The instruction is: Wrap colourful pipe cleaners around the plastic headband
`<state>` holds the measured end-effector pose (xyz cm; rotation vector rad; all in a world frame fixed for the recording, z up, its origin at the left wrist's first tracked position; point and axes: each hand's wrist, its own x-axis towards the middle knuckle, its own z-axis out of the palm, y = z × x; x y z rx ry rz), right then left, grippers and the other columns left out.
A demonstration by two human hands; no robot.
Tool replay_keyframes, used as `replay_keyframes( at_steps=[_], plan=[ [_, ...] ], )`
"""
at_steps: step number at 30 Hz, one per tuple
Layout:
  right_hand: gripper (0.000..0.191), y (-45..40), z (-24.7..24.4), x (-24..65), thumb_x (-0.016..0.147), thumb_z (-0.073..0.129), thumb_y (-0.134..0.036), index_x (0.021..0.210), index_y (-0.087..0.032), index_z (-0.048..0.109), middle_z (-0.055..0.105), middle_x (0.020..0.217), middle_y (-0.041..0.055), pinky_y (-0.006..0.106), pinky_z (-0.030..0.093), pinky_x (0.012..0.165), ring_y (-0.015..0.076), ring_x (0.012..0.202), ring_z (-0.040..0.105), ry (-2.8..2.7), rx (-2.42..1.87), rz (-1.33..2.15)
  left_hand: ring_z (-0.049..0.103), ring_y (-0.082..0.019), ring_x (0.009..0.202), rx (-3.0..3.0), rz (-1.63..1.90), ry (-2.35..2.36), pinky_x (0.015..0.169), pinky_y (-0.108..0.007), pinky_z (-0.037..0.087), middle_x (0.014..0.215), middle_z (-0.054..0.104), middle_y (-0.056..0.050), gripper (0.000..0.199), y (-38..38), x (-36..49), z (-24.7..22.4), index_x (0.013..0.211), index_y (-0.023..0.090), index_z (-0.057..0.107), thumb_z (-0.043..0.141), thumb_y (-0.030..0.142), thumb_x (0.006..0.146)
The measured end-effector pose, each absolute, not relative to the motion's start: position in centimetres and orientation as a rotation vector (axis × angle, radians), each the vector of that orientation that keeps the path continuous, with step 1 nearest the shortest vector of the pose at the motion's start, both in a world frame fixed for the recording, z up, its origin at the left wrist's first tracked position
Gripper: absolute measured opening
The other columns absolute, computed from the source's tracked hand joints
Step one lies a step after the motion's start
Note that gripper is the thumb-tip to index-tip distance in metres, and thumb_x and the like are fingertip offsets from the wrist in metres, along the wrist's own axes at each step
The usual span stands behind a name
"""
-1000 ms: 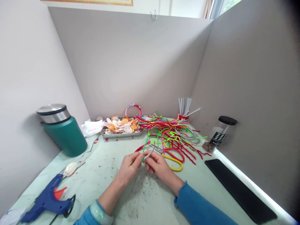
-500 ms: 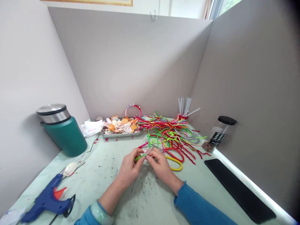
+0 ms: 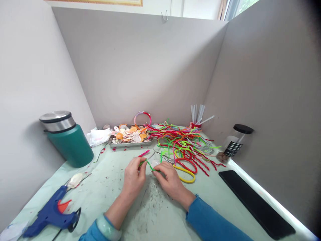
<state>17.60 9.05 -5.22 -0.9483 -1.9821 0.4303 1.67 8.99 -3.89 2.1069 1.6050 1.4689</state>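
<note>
My left hand (image 3: 134,176) pinches a green fuzzy stem (image 3: 150,166) along with a thin grey strip (image 3: 151,155) that sticks up past the fingers. A pink fuzzy piece (image 3: 144,153) shows just beyond that hand. The green stem spans the gap to my right hand (image 3: 169,179), whose thumb and fingers are closed on its other end. Right behind my right hand lie scissors (image 3: 186,166) with one red and one yellow handle, their blades pointing left. A pile of colourful fuzzy stems (image 3: 180,137) is spread behind them.
At the back stands a metal tray (image 3: 130,144) of shells and buttons, with a beaded ring (image 3: 142,113) on it. Left are a green bottle (image 3: 71,144) and a blue glue gun (image 3: 52,212). Right are a black-lidded jar (image 3: 234,142), a black slab (image 3: 255,202) and a red cup (image 3: 195,125) of white sticks.
The hands have moved slightly apart, and the green stem is now stretched between them. The grey strip has shifted left with my left hand, and the scissor blades have come into view.
</note>
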Motion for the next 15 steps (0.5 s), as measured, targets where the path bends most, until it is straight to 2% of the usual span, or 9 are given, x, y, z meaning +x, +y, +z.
replay_keyframes(
  at_steps=[4, 9, 15],
  plan=[
    [0.009, 9.05, -5.16, 17.73, 0.087, 0.052, -0.022, 0.084, -0.02, 0.06, 0.062, 0.078, 0.0015, 0.032, 0.035, 0.078, 0.0161, 0.079, 0.052, -1.915, -0.925, 0.375, 0.058, -0.016, 0.07, 2.108, 1.399, 1.623, 0.063, -0.026, 0.045, 0.078, 0.063, -0.004, 0.015, 9.14, 1.65, -4.01, 0.086, 0.017, 0.058, 0.045, 0.025, 0.085],
    [0.013, 8.89, -4.84, 17.93, 0.089, 0.048, -0.023, 0.088, -0.021, 0.061, 0.062, 0.081, 0.0031, 0.034, 0.035, 0.078, 0.0177, 0.079, 0.051, -1.903, -0.921, 0.306, 0.06, -0.017, 0.078, 2.124, 1.327, 1.606, 0.069, -0.029, 0.046, 0.088, 0.064, -0.006, 0.017, 8.95, 1.73, -3.81, 0.093, 0.016, 0.058, 0.044, 0.023, 0.085],
    [0.015, 8.59, -4.38, 18.07, 0.088, 0.048, -0.019, 0.091, -0.022, 0.062, 0.059, 0.083, 0.0045, 0.038, 0.034, 0.08, 0.0195, 0.083, 0.049, -1.961, -0.856, 0.188, 0.059, -0.019, 0.082, 2.219, 1.286, 1.563, 0.073, -0.031, 0.046, 0.087, 0.063, -0.007, 0.017, 8.68, 1.9, -3.73, 0.089, 0.017, 0.059, 0.043, 0.02, 0.084]
  ],
)
